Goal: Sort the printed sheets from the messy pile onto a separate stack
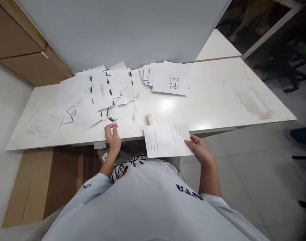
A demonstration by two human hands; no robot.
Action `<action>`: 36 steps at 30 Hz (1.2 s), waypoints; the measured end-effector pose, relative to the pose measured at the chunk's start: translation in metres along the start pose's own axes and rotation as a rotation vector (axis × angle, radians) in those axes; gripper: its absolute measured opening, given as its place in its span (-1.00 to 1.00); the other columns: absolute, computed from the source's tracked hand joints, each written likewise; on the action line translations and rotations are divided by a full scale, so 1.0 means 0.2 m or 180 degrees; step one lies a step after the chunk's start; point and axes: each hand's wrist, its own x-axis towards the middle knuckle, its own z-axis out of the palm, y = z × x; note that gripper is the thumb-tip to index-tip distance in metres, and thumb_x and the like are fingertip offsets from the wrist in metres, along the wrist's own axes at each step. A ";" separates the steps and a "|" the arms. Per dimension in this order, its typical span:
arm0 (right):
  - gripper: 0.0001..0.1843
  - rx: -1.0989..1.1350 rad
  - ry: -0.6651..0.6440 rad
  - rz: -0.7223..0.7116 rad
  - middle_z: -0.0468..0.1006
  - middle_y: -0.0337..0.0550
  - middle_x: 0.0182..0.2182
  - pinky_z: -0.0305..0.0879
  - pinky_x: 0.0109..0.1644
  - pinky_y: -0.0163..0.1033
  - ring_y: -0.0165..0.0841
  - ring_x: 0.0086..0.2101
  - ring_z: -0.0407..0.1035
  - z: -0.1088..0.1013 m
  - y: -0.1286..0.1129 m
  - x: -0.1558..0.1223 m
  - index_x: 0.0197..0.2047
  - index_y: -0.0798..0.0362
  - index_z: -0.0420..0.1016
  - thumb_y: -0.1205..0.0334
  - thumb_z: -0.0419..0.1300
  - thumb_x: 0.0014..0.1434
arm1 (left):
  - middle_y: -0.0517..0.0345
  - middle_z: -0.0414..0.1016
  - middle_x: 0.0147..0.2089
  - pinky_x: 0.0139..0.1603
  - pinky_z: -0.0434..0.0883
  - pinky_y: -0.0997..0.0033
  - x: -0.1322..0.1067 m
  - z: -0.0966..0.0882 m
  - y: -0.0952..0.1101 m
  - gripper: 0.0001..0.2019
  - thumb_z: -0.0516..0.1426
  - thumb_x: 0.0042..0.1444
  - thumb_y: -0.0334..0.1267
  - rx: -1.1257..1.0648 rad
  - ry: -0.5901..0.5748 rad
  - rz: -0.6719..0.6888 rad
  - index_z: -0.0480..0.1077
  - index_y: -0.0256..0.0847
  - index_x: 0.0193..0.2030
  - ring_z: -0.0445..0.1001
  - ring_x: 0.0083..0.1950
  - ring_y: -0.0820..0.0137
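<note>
My right hand (pixel 199 149) is closed on the right edge of a white sheet of paper (pixel 168 140) with lines of writing, thumb on top. The sheet is held nearly flat in front of my body, over the table's front edge. My left hand (pixel 113 138) is at the front edge of the table, fingers loosely curled and thumb apart, with nothing visible in it. Beside its wrist, a small white piece (pixel 99 145) shows below the table edge; whether the hand touches it I cannot tell. A small pale pink box-like object (pixel 149 119) lies just beyond the sheet.
Many overlapping loose papers (pixel 100 90) with dark marks cover the left of the white table (pixel 213 97). A fanned stack of sheets (pixel 168 78) with large handwritten characters lies at the back middle, by the grey panel (pixel 122 30). Cardboard (pixel 29 187) stands below left.
</note>
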 end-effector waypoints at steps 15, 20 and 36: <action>-0.55 -0.0579 -0.0451 -0.0030 0.63 -0.12 -0.27 0.39 -0.34 -0.25 -0.26 -0.33 0.50 -0.19 0.02 0.09 -0.05 0.03 0.54 0.01 0.34 0.01 | -0.05 0.40 0.19 0.31 0.31 0.09 -0.11 0.49 0.16 -0.68 -0.04 0.36 -0.06 0.0212 -0.2386 0.0773 0.35 -0.13 0.10 0.33 0.27 0.22; -0.62 -0.0652 -0.0331 -0.0222 0.62 -0.12 -0.30 0.38 -0.36 -0.25 -0.26 -0.35 0.48 -0.18 0.02 0.08 -0.12 0.04 0.55 0.00 0.32 0.04 | -0.04 0.24 0.35 0.37 0.25 0.03 -0.11 0.49 0.15 -0.64 -0.01 0.34 -0.02 0.0300 -0.2597 0.0673 0.28 -0.08 0.19 0.21 0.38 0.18; -0.63 -0.0498 -0.0332 -0.0225 0.62 -0.13 -0.31 0.44 -0.34 -0.23 -0.26 -0.33 0.50 -0.22 0.00 0.09 -0.14 0.01 0.54 0.03 0.35 0.00 | -0.07 0.23 0.36 0.35 0.27 0.04 -0.12 0.50 0.15 -0.58 -0.08 0.35 0.08 0.0394 -0.2633 0.0714 0.26 -0.08 0.20 0.22 0.38 0.17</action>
